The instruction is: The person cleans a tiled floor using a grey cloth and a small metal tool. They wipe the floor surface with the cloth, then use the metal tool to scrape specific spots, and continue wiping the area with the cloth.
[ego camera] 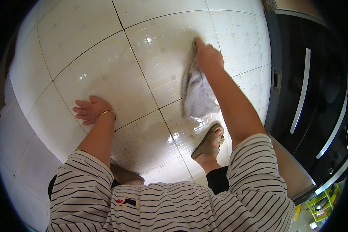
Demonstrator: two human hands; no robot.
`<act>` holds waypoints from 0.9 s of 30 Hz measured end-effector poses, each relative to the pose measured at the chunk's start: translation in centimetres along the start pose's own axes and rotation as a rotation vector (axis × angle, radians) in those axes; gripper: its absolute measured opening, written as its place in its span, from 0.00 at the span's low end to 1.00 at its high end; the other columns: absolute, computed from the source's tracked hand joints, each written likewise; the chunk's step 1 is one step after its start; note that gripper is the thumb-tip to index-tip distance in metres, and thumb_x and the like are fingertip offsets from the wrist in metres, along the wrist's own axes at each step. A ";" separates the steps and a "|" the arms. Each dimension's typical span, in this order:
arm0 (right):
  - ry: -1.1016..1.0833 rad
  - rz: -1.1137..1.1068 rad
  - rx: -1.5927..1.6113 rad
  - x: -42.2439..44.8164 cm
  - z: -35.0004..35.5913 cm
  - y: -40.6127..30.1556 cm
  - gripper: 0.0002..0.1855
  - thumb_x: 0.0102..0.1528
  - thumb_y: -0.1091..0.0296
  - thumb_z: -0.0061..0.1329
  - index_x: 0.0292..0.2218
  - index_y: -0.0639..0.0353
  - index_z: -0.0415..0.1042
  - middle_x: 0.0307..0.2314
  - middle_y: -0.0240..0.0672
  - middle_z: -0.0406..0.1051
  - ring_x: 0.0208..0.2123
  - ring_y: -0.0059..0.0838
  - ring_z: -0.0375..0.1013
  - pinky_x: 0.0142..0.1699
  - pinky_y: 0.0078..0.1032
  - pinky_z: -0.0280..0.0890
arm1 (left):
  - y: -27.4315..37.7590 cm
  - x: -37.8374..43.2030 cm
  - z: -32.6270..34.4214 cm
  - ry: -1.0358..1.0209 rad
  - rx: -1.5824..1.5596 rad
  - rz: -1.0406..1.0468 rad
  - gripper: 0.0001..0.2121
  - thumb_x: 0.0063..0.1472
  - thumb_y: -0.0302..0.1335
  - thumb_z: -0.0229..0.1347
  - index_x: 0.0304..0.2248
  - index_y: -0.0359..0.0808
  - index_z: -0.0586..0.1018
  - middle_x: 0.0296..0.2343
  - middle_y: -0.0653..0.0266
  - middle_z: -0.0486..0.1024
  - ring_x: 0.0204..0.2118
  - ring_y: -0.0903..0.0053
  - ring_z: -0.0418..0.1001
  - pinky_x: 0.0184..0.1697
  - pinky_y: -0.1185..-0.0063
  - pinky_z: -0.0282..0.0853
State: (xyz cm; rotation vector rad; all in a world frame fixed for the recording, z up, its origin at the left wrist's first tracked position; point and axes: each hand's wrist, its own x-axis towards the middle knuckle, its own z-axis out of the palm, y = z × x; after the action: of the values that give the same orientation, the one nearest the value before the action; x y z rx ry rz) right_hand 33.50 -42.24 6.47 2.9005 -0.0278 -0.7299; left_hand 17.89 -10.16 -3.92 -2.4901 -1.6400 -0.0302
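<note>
A grey cloth (198, 95) lies bunched on the glossy tiled floor (104, 78), right of the middle. My right hand (210, 58) presses on its far end, the fingers curled over the fabric and a finger pointing away from me. Part of the cloth passes behind my right forearm. My left hand (92, 110) rests with its fingers spread on the tiles at the left and holds nothing; a thin gold-coloured bangle (107, 112) circles that wrist.
Black cabinet fronts (295, 81) with long metal handles stand along the right side. My sandalled foot (210, 143) is on the floor near the cloth. A green rack (322, 204) holding small items stands at the lower right. Pale wall tiles (26, 153) rise at the left.
</note>
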 end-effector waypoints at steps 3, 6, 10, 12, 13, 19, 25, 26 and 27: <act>-0.014 0.033 0.032 -0.3 0.9 0.4 0.25 0.54 0.68 0.34 0.54 0.40 0.55 0.34 0.47 0.68 0.36 0.44 0.71 0.39 0.37 0.67 | 0.7 -0.2 -0.9 -0.036 -0.008 -0.019 0.28 0.57 0.44 0.41 0.55 0.44 0.55 0.56 0.58 0.50 0.58 0.58 0.48 0.52 0.57 0.48; -0.217 0.099 0.054 -6.7 2.0 2.1 0.25 0.54 0.67 0.34 0.54 0.39 0.54 0.35 0.47 0.68 0.37 0.44 0.71 0.39 0.38 0.66 | 0.1 0.0 -0.3 -0.013 -0.033 -0.021 0.28 0.57 0.44 0.41 0.55 0.45 0.54 0.57 0.59 0.48 0.59 0.58 0.46 0.54 0.56 0.46; -0.266 0.193 0.039 -9.3 4.6 4.1 0.26 0.55 0.65 0.33 0.56 0.37 0.52 0.36 0.47 0.69 0.38 0.43 0.71 0.42 0.37 0.66 | 0.4 0.3 -0.2 -0.087 -0.006 -0.072 0.28 0.57 0.44 0.40 0.56 0.47 0.53 0.58 0.60 0.47 0.60 0.60 0.45 0.55 0.57 0.45; -0.162 0.302 0.053 -6.6 4.6 5.3 0.26 0.55 0.65 0.33 0.55 0.37 0.54 0.36 0.46 0.70 0.39 0.43 0.71 0.43 0.36 0.66 | -0.2 0.0 1.1 -0.080 -0.031 -0.062 0.27 0.57 0.44 0.39 0.55 0.47 0.53 0.58 0.61 0.47 0.59 0.60 0.45 0.55 0.57 0.45; -0.210 0.380 0.104 -4.7 3.1 5.8 0.26 0.55 0.65 0.33 0.55 0.37 0.54 0.39 0.44 0.69 0.41 0.42 0.70 0.44 0.35 0.65 | 0.0 0.0 1.0 -0.071 -0.032 -0.054 0.27 0.57 0.44 0.39 0.55 0.47 0.53 0.58 0.61 0.47 0.59 0.60 0.46 0.55 0.57 0.46; -0.302 0.187 -0.021 -5.3 1.4 3.3 0.25 0.55 0.66 0.36 0.55 0.41 0.54 0.41 0.43 0.67 0.43 0.39 0.69 0.46 0.32 0.66 | 0.5 -0.1 -0.5 -0.049 -0.019 -0.021 0.27 0.57 0.44 0.39 0.55 0.46 0.54 0.57 0.60 0.48 0.59 0.60 0.46 0.54 0.58 0.47; -0.299 0.198 0.006 -3.4 0.2 5.7 0.23 0.52 0.67 0.38 0.51 0.45 0.58 0.36 0.43 0.70 0.40 0.41 0.71 0.42 0.35 0.67 | 0.6 -0.2 -0.6 -0.038 -0.009 -0.012 0.27 0.57 0.44 0.39 0.55 0.46 0.55 0.57 0.60 0.49 0.59 0.60 0.47 0.53 0.58 0.48; -0.272 0.088 -0.041 -4.5 0.0 4.5 0.25 0.52 0.67 0.38 0.52 0.44 0.57 0.36 0.44 0.70 0.39 0.42 0.71 0.42 0.35 0.67 | 0.5 -0.1 -0.4 -0.033 -0.005 -0.011 0.27 0.57 0.43 0.39 0.55 0.46 0.55 0.57 0.60 0.49 0.59 0.60 0.47 0.53 0.58 0.48; -0.218 0.033 -0.042 -5.2 0.6 3.6 0.25 0.52 0.68 0.38 0.52 0.42 0.57 0.36 0.44 0.70 0.39 0.42 0.71 0.43 0.35 0.67 | 0.6 -0.1 -0.7 -0.034 -0.004 -0.011 0.27 0.57 0.43 0.39 0.55 0.46 0.55 0.57 0.60 0.49 0.58 0.60 0.47 0.53 0.58 0.48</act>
State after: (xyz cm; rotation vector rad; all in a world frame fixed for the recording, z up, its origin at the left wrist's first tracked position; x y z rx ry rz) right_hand 28.70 -45.56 8.92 2.7603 -0.0832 -1.0246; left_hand 18.42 -10.60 -3.33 -2.4981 -1.6690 0.0072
